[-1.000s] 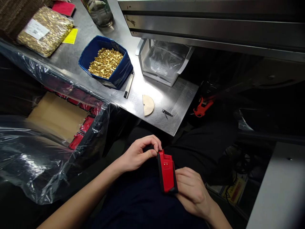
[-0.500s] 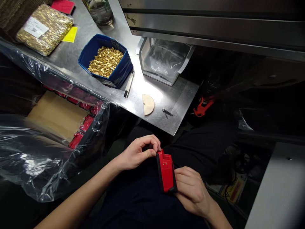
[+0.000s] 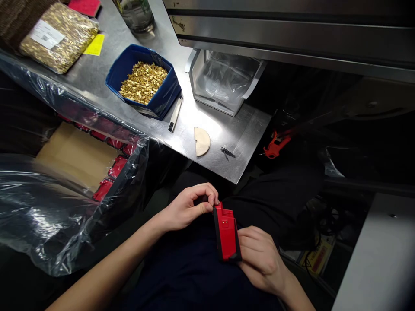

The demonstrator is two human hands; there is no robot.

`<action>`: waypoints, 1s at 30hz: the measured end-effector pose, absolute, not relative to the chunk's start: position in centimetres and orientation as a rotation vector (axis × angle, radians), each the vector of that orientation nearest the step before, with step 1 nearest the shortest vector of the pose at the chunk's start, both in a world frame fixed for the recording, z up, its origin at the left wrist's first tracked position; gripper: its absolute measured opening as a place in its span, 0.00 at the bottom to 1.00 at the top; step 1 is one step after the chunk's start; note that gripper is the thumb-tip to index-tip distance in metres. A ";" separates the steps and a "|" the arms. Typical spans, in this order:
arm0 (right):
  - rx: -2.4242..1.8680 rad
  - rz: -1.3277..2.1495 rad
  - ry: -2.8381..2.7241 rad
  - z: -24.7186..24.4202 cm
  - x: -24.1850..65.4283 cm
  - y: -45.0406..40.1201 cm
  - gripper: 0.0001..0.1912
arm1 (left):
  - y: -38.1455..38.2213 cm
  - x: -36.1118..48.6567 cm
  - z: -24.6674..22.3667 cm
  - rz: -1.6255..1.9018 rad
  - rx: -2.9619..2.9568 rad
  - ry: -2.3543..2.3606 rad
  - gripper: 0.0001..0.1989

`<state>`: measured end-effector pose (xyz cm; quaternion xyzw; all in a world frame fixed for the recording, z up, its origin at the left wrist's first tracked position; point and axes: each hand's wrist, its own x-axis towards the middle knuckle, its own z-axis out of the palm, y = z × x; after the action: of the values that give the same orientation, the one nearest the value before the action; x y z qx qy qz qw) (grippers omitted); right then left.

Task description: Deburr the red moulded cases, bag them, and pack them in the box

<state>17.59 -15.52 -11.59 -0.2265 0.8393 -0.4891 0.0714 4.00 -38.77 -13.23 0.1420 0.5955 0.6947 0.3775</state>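
Note:
A red plastic housing with black edges (image 3: pixel 228 235) is held above my lap, tilted slightly. Two small bright metal spots show on its upper face. My right hand (image 3: pixel 261 255) grips its right side and lower end, with the fingertips hidden behind it. Thumb and forefinger of my left hand (image 3: pixel 193 206) are pinched together at the upper left corner of the housing, touching it. Whether a small piece sits between those fingertips, I cannot make out. Beyond the hands, a blue bin (image 3: pixel 168 93) with many small brass-coloured metal pieces (image 3: pixel 143 83) stands on the metal table (image 3: pixel 220 140).
On the table lie a white-and-black pen-like tool (image 3: pixel 175 114), a half-round beige disc (image 3: pixel 202 141) and nail clippers (image 3: pixel 227 152). A grey bin (image 3: pixel 218 104) holds clear plastic bags. At left, a plastic-lined box (image 3: pixel 144 160) contains red parts and cardboard. A metal cabinet (image 3: pixel 292 39) overhangs the table.
Both hands and the red housing stay almost exactly where they were. The view has shifted very slightly.

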 end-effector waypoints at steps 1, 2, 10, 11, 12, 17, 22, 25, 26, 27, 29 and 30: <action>-0.680 -1.471 2.524 -11.6 17.6 -15.5 0.08 | -38.8 4.0 -13.2 1.777 0.357 1.523 0.12; -0.680 -1.470 2.524 -11.6 17.6 -15.5 0.09 | -38.7 4.1 -13.2 1.777 0.350 1.524 0.11; -0.688 -1.451 2.530 -11.5 17.5 -15.5 0.09 | -38.7 4.1 -13.3 1.772 0.345 1.540 0.11; -0.691 -1.453 2.528 -11.5 17.5 -15.4 0.09 | -38.7 4.1 -13.3 1.770 0.352 1.541 0.11; -0.693 -1.455 2.526 -11.5 17.5 -15.4 0.09 | -38.8 4.0 -13.3 1.771 0.358 1.539 0.11; -0.701 -1.457 2.527 -11.5 17.5 -15.4 0.09 | -38.8 3.9 -13.2 1.766 0.367 1.541 0.11; -0.700 -1.457 2.527 -11.6 17.6 -15.4 0.09 | -38.7 4.0 -13.1 1.781 0.337 1.536 0.14; -0.696 -1.454 2.536 -11.6 17.7 -15.4 0.08 | -38.7 4.1 -13.2 1.800 0.332 1.529 0.13; -0.696 -1.454 2.536 -11.6 17.7 -15.4 0.08 | -38.7 4.1 -13.2 1.807 0.332 1.525 0.12; -0.697 -1.455 2.536 -11.6 17.7 -15.4 0.09 | -38.7 4.1 -13.2 1.810 0.333 1.523 0.12; -0.702 -1.454 2.534 -11.5 17.6 -15.4 0.08 | -38.7 4.1 -13.2 1.802 0.338 1.528 0.11; -0.702 -1.453 2.535 -11.5 17.6 -15.4 0.09 | -38.7 4.1 -13.2 1.793 0.340 1.534 0.11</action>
<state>17.55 -15.43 -11.51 -0.2332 0.8416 -0.4824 0.0682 4.10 -38.72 -13.17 0.1324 0.5978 0.6989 0.3697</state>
